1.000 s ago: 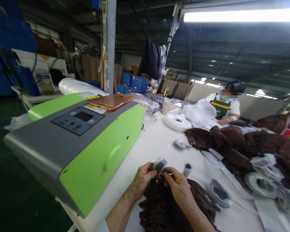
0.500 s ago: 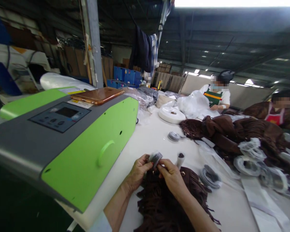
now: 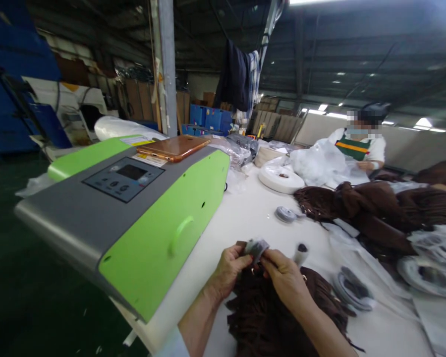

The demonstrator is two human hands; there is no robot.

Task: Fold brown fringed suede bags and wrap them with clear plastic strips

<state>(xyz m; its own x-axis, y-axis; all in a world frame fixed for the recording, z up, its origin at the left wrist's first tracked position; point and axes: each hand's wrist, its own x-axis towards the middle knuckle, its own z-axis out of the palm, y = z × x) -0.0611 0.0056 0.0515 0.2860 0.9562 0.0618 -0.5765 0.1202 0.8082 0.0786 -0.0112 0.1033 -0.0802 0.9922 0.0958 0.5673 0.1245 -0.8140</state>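
My left hand (image 3: pixel 227 270) and my right hand (image 3: pixel 285 273) pinch a small greyish-white wrapping strip (image 3: pixel 257 248) from either side, with fingertips close together. It sits around a narrow brown piece at the top of a dark brown fringed bag (image 3: pixel 262 317), whose exact join is hidden by my fingers. The bag lies on the white table below my hands, fringe spread to both sides. Behind my right hand a white-wrapped strap end (image 3: pixel 301 254) stands up with a dark core showing. A coil of grey-white strip (image 3: pixel 353 288) lies right of the bag.
A green and grey machine (image 3: pixel 163 233) with a phone (image 3: pixel 174 148) on top stands at the left. Farther back are a small coil (image 3: pixel 285 214) and a large white roll (image 3: pixel 281 179). Brown fringed goods (image 3: pixel 364 208) are heaped right. A co-worker (image 3: pixel 357 144) handles clear plastic.
The view has turned left, so everything sits farther right in the picture and one co-worker has nearly left it. Both hands stay on the wrapping strip, with only slight finger movement.
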